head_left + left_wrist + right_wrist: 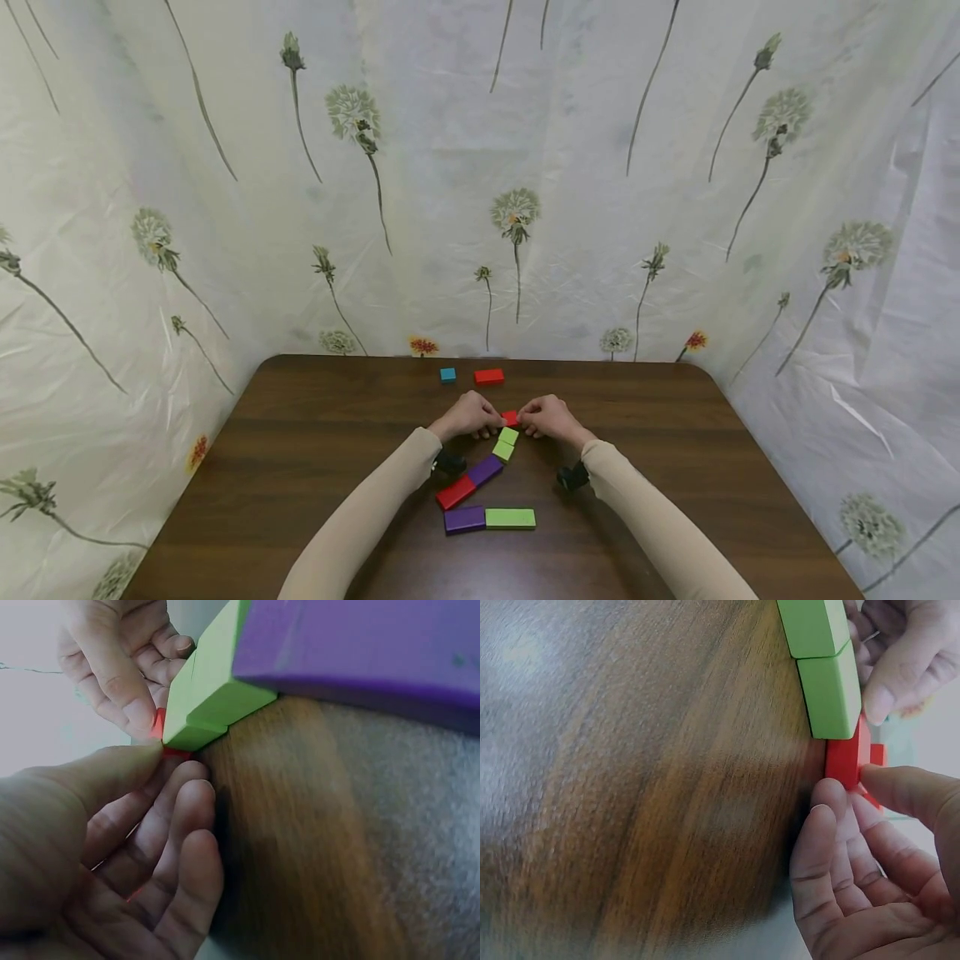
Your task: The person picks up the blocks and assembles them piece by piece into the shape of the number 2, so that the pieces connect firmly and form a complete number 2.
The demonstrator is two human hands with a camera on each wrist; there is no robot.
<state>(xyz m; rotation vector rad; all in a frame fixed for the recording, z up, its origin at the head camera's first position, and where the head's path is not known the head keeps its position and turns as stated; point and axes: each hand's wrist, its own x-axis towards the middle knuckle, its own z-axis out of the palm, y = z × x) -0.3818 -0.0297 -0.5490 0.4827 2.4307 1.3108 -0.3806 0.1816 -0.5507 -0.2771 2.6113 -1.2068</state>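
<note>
A small red block (510,418) lies at the far end of a row of blocks, between the two hands. At its left side the left hand (474,414) pinches it with thumb and fingertips. From the right, the right hand (551,417) holds the same block, its thumb (900,787) on the top edge in the right wrist view. Right against the red block stand two light green blocks (831,694), end to end. A purple block (486,470) and a longer red block (456,493) continue the line toward the person.
Nearer the person, another purple block (465,520) and a long green block (511,519) form a straight row. Toward the back of the brown wooden table (322,433) sit a blue block (447,376) and a red block (489,377). A flowered curtain (450,275) hangs behind.
</note>
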